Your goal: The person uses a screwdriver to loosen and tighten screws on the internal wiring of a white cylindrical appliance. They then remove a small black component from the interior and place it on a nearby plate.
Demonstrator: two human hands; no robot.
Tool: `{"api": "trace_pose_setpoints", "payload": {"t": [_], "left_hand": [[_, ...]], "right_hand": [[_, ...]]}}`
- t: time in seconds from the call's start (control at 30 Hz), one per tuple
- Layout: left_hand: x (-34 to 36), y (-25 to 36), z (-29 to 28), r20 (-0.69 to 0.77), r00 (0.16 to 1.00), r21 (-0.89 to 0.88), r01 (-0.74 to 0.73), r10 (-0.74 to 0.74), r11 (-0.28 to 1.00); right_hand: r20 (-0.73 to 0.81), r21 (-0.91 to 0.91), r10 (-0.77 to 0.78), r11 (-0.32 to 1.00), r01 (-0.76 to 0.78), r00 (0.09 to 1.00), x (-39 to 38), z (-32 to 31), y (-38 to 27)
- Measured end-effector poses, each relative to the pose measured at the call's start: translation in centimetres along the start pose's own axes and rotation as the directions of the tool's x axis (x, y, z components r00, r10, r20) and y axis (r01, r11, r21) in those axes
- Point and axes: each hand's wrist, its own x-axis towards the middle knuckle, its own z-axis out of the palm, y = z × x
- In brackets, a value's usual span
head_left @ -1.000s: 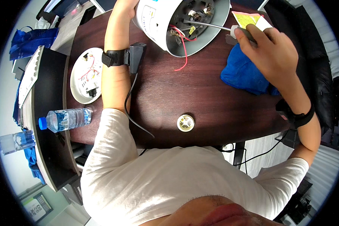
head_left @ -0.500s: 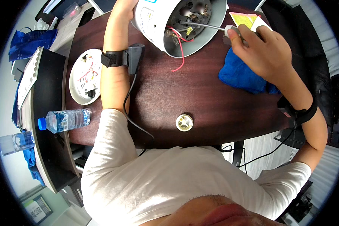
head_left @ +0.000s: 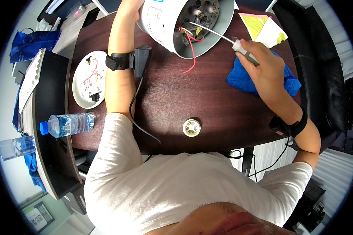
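Note:
A white cylindrical appliance housing (head_left: 161, 27) lies tilted at the top, its open end turned right. Inside show a dark metal plate (head_left: 198, 15) and a loose red wire (head_left: 193, 55) hanging out. My left hand (head_left: 132, 7) rests against the housing's left side, its fingers cut off by the upper edge. My right hand (head_left: 264, 64) is closed around the white and grey handle of a screwdriver (head_left: 223, 37). The screwdriver's shaft points into the housing, its tip in front of the inner parts; contact I cannot tell.
A round white cover with wiring (head_left: 82, 84) and a water bottle (head_left: 72, 124) sit at the left. A small cream ring (head_left: 191, 128) lies near the table's front edge. At right are a blue cloth (head_left: 243, 78) and a yellow-white pad (head_left: 262, 31). A black cable (head_left: 135, 113) trails from my left wrist.
My right hand has moved down and left, with the screwdriver now slanting more steeply. The housing has shifted slightly, and its red wire hangs a little further right.

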Motion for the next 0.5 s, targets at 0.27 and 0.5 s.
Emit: {"api": "trace_pose_setpoints", "payload": {"t": [0.27, 0.5], "left_hand": [[-0.2, 0.1, -0.1, 0.000, 1.000, 0.043, -0.018, 0.018, 0.999], [0.0, 0.0, 0.1, 0.125, 0.981, -0.007, -0.151, 0.150, 0.989]], "right_hand": [[0.521, 0.517, 0.525, 0.434, -0.738, 0.674, 0.3, -0.6, -1.1], [0.819, 0.488, 0.447, -0.209, -0.847, 0.361, 0.4, -1.3, -2.4]]}}
